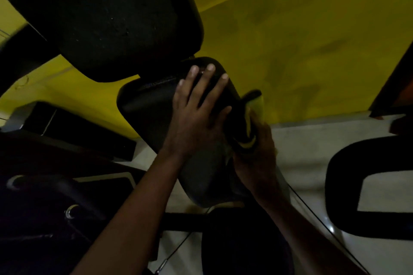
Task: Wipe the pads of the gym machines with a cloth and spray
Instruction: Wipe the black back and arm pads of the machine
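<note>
A black seat pad [145, 114] of a gym machine lies in the middle of the view, below a larger black back pad [107, 18]. My left hand [196, 114] rests flat on top of the seat pad with fingers spread. My right hand [257, 152] is at the pad's right side, closed on a yellow and black cloth [252, 118] pressed against the pad's edge. No spray bottle is in view.
A yellow wall [301, 40] stands behind the machine. The floor [301, 152] is pale tile. A black curved frame part [339, 174] lies at the right. Dark machine parts [55, 207] fill the lower left, and a thin cable [317, 219] runs diagonally at lower right.
</note>
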Demonstrator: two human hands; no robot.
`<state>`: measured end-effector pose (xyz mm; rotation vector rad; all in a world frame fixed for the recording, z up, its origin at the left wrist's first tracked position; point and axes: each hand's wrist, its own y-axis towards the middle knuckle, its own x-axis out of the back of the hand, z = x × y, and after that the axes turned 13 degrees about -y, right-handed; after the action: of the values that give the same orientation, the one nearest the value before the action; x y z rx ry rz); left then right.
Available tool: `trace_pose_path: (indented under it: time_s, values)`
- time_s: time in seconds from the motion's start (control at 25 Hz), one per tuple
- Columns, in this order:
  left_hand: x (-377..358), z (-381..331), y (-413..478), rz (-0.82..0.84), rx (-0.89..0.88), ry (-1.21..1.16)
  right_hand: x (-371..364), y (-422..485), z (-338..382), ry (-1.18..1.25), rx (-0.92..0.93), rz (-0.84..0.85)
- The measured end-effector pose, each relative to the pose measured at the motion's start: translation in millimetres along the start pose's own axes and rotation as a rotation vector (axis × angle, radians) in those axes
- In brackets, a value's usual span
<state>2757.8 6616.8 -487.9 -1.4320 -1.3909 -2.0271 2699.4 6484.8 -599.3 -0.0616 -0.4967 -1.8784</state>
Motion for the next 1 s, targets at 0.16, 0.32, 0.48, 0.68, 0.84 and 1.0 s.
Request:
trace_pose_path:
  time_s: [0.16, 0.32, 0.48, 0.68, 0.84, 1.0]
  values:
    - [-4.5, 1.3, -0.5, 0.002, -0.014, 0.008, 10.8, -72.0, -89.7, 0.097, -0.395, 0.173]
    - [-4.9, -2.8, 0.3, 0.001, 0.002, -0.013, 23.6, -78.1, -99.9, 0.120, -0.477, 0.222]
    - [0.3, 2.0, 0.1, 0.019, -0.019, -0.002, 29.3, -77.9, -90.8, 0.147, -0.549, 0.194]
    - [-2.2, 4.6, -3.9, 0.055, -0.025, 0.029, 16.3, -71.3, -62.2, 0.064, -0.506, 0.155]
    - [-18.2, -8.1, -31.5, 0.139, -0.213, 0.146, 12.3, -89.3, -79.4, -0.011, -0.472, 0.203]
    - [-20.8, 1.8, -35.0, 0.142, -0.297, 0.196, 16.6, -96.9, -85.6, -0.089, -0.591, 0.241]
